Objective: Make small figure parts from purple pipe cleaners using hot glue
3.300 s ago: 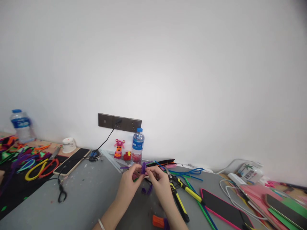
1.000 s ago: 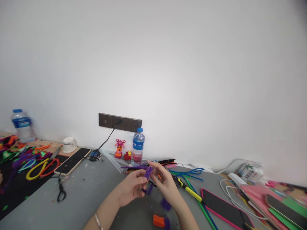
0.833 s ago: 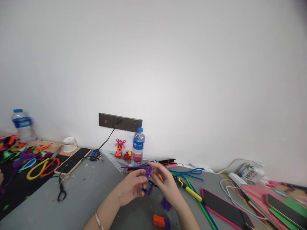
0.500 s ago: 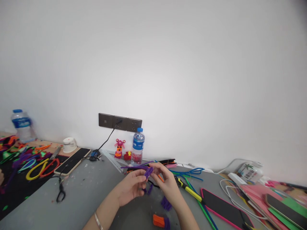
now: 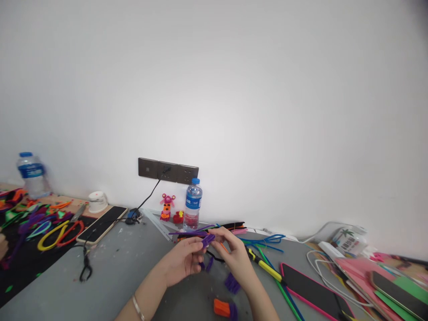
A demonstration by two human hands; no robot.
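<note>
Over the grey table, my left hand (image 5: 186, 260) and my right hand (image 5: 230, 249) meet on a bunch of purple pipe cleaners (image 5: 207, 241). The left thumb and fingers pinch its near side, while the right fingertips grip the far end. Parts of the bunch are hidden behind the fingers. Just below my right wrist lies a purple folded pipe-cleaner piece (image 5: 232, 283). Nearer the front is an orange and purple piece (image 5: 222, 307). Small purple bits (image 5: 209, 264) lie beneath the hands.
A water bottle (image 5: 193, 205) and a small pink and orange figure (image 5: 165, 207) stand by the wall. Right of my hands are a yellow cutter (image 5: 267, 269), green and blue pipe cleaners and a pink-edged tablet (image 5: 310, 287). Scissors (image 5: 62, 234), a phone (image 5: 102, 225) and another person's hand (image 5: 3, 246) are leftward.
My fingers shift very slightly on the purple bunch, which both hands keep holding. At the left edge, the other person's hand has moved slightly.
</note>
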